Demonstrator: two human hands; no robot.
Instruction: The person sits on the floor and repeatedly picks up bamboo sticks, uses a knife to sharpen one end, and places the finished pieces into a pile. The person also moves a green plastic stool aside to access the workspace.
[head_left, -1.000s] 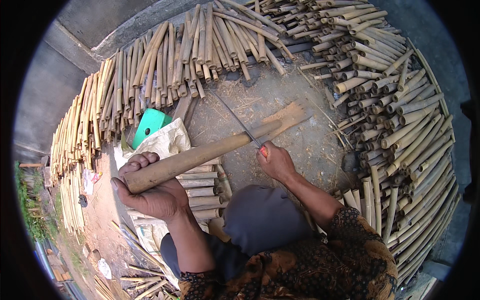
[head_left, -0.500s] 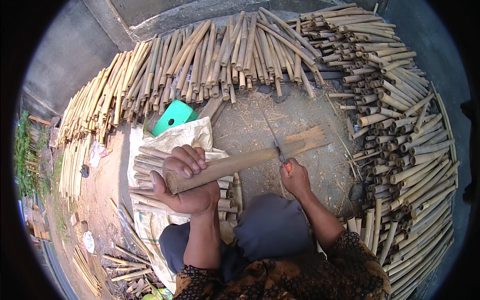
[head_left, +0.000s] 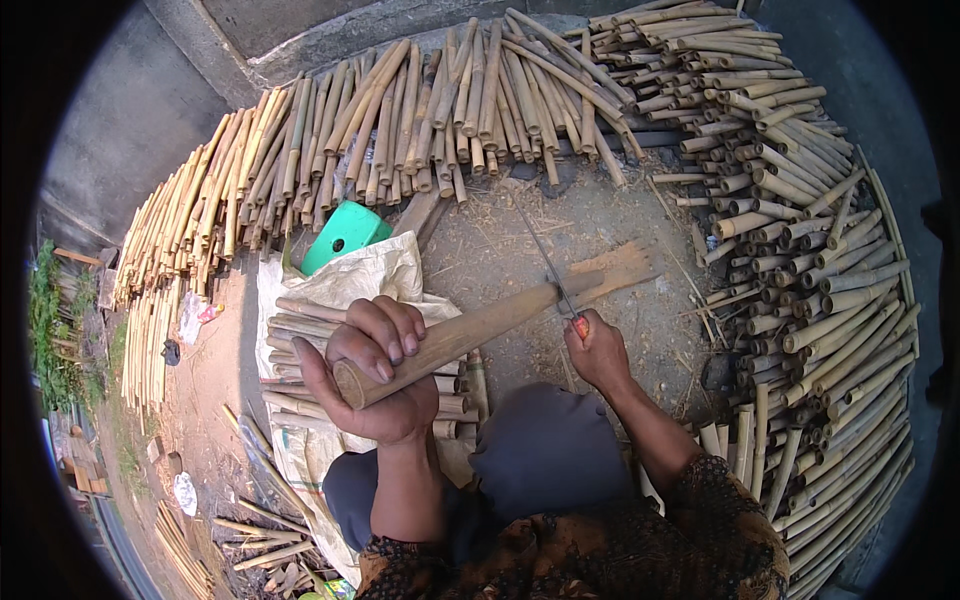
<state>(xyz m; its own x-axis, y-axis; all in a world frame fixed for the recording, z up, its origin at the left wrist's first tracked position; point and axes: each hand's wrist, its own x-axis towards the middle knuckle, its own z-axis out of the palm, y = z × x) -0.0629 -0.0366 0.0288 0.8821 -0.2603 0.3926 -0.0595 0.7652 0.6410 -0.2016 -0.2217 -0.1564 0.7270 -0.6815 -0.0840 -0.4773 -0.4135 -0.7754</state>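
Observation:
My left hand (head_left: 376,372) is wrapped round the near end of a brown bamboo pole (head_left: 455,340), its fingers over the top and the palm beneath. The pole slants away to the right, and its far end meets a paler piece of wood (head_left: 622,268) with a ragged end. My right hand (head_left: 598,352) grips the red handle (head_left: 580,325) of a long, thin-bladed tool (head_left: 543,255). The blade crosses the pole near its far end. Seen almost edge-on, it could be a knife or a saw; I cannot tell which.
Cut bamboo poles (head_left: 470,95) are stacked along the far wall, with another tall stack (head_left: 810,250) at the right. A green box (head_left: 345,236) stands beside a pale sack (head_left: 385,262). Shorter bamboo pieces (head_left: 290,405) lie on the sack at my left. Shavings litter the ground (head_left: 490,235).
The pole's near end has dipped slightly toward me with my left hand, so the pole slants more steeply. My right hand and the blade have shifted a little.

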